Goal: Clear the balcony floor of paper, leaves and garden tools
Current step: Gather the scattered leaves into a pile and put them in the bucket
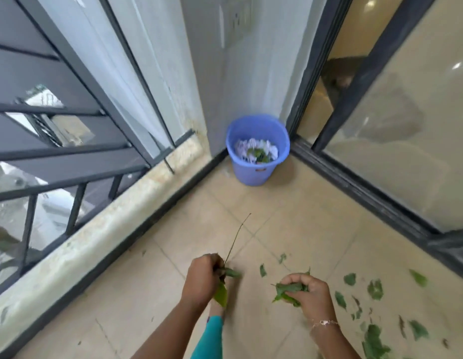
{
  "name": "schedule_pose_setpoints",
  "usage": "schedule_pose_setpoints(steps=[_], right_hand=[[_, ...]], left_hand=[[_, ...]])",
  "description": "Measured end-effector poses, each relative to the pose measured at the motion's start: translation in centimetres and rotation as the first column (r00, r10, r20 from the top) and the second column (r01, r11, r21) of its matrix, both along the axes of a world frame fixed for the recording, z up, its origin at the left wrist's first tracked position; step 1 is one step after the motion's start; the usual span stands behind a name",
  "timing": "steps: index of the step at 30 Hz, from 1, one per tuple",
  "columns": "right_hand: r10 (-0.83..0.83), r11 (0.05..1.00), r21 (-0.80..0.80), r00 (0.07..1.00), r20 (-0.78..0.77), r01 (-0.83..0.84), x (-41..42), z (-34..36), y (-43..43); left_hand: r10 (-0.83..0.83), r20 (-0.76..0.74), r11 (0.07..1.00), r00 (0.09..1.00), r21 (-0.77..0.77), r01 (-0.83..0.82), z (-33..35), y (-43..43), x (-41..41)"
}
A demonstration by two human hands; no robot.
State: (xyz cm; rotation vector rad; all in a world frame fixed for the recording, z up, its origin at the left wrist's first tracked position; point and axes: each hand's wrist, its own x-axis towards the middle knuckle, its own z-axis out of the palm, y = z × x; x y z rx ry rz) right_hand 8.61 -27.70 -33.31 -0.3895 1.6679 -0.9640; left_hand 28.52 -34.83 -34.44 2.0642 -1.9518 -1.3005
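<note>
Left hand: the left hand (203, 277) is closed in a fist around a thin twig (238, 234) and a few green leaves; one yellow-green leaf (221, 294) hangs below the fist and the twig points up and away towards the corner.
Right hand: the right hand (313, 294) is curled around a crumpled bunch of leaves (290, 290), held just above the floor; a bracelet (325, 323) is worn on the wrist.
Between the arms: a teal garment (209, 338) is seen at the bottom edge.
Floor: the beige tiled floor (290, 216) is strewn with loose leaf pieces (375, 290), which lie mostly to the right of the right hand, towards the door track, with a few small bits between the two hands.
Bucket: a blue bucket (251, 174) stands upright in the far corner of the floor, well apart from the hands; white paper (244, 147) and some green leaves (258, 153) are seen inside it.
Path to the bucket: bare tiles are seen between the hands and the bucket.
Left edge: the floor is bounded by a stained stone kerb (108, 224), on which a dark metal railing (69, 151) is mounted.
Right edge: a dark door track (354, 182) and a sliding glass door (393, 138) are set along this side.
Far corner: a pale wall (225, 86) rises behind the bucket, with a switch plate (238, 22) fixed high on it.
</note>
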Motion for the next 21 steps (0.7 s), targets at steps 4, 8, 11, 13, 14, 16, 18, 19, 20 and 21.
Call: schedule_pose_setpoints(steps=[4, 8, 11, 13, 14, 16, 18, 19, 20, 21], right_hand=[[-0.038, 0.999, -0.025, 0.999, 0.001, 0.038, -2.4, -0.6, -8.4], [-0.062, 0.997, -0.038, 0.998, 0.003, 0.062, -3.8, -2.2, -18.2], [-0.084, 0.996, -0.022, 0.996, 0.030, 0.085, -4.7, -3.4, -25.6], [-0.086, 0.996, -0.017, 0.996, -0.009, 0.086, -5.5, -4.5, -29.9], [-0.086, 0.996, -0.010, 0.996, -0.024, 0.086, -5.7, -5.0, -31.9], [-0.105, 0.994, 0.032, 0.994, -0.005, 0.105, -6.2, -5.8, -35.3], [-0.135, 0.988, 0.081, 0.989, 0.057, 0.131, -6.4, -6.3, -38.0], [-0.129, 0.987, 0.104, 0.988, 0.090, 0.119, -6.5, -6.6, -39.1], [-0.110, 0.988, 0.125, 0.987, 0.120, 0.095, -6.5, -6.7, -39.9], [-0.083, 0.987, 0.145, 0.987, 0.137, 0.063, -6.7, -7.1, -40.5]], left_hand=[[0.050, -0.073, 0.999, 0.996, -0.017, -0.051, -1.1, -7.8, -3.1], [0.115, -0.101, 0.992, 0.988, -0.039, -0.120, -2.1, -16.4, -6.2], [0.136, -0.073, 0.991, 0.988, 0.009, -0.135, -3.2, -22.8, -7.7], [0.129, -0.037, 0.991, 0.991, 0.026, -0.128, -3.7, -26.7, -8.7], [0.119, -0.032, 0.993, 0.992, 0.025, -0.118, -3.9, -28.5, -9.1], [0.083, -0.021, 0.996, 0.996, 0.020, -0.082, -4.5, -31.9, -10.1], [0.054, 0.015, 0.998, 0.998, 0.032, -0.054, -5.4, -34.7, -11.2], [0.046, 0.032, 0.998, 0.998, 0.048, -0.047, -5.8, -35.8, -11.8], [0.039, 0.031, 0.997, 0.999, 0.072, -0.041, -6.2, -36.7, -12.2], [0.048, 0.007, 0.992, 0.999, 0.116, -0.048, -6.6, -37.5, -12.7]])
